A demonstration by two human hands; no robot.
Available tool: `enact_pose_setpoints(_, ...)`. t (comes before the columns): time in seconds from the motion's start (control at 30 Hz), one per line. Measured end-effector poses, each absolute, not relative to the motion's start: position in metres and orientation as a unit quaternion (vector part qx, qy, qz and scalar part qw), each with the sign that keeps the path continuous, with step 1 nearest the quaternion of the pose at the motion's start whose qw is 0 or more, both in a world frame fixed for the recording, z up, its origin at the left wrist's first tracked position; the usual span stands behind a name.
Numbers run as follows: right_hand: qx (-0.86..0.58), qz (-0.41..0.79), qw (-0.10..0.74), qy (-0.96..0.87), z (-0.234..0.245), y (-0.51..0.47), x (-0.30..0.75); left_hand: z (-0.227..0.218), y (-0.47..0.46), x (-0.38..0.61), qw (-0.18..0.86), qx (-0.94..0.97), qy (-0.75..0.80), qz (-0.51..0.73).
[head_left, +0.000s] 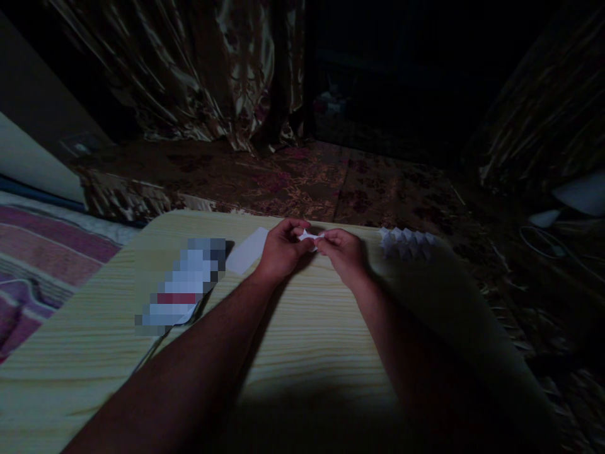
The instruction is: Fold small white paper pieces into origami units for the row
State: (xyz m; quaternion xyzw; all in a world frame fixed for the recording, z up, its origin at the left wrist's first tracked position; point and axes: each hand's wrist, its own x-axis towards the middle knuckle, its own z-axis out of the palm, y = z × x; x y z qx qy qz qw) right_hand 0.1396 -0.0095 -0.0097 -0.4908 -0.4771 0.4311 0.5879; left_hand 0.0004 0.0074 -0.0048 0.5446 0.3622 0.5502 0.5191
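Between my two hands is a small piece of folded white paper, held just above the far part of the wooden table. My left hand pinches its left side with thumb and fingers. On the other side, my right hand grips the right end between thumb and fingertips. The fingers cover much of the paper, so its full shape is hidden. Just left of my left hand lies a flat sheet of white paper. To the right of my right hand, several pointed folded paper pieces stand together in rows.
A phone-like device, blurred out, lies on the left of the table, with a cable running toward me. Patterned cloth and curtains are beyond the far edge. A striped bedcover is at left, a white lamp-like object at right.
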Motion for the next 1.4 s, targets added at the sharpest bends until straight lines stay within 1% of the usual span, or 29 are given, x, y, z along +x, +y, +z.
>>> enact_pose_setpoints(0.23,-0.487,0.407,0.587,-0.502,-0.0142,-0.01,0.1412,-0.0014,0.0043,0.0004,0.53,0.54,0.37,0.539)
enact_pose_setpoints(0.7,-0.477,0.42,0.586,-0.503,-0.018,-0.0076,0.1421,0.0,0.0037,-0.0002,0.521,0.536,0.393,0.535)
enact_pose_setpoints(1.1,-0.47,0.44,0.588,-0.49,-0.0101,-0.011,0.1415,-0.003,0.0051,-0.0007,0.527,0.525,0.393,0.54)
enact_pose_setpoints(1.4,-0.473,0.433,0.588,-0.493,-0.0125,-0.0092,0.1413,-0.0021,0.0038,-0.0006,0.519,0.535,0.393,0.539)
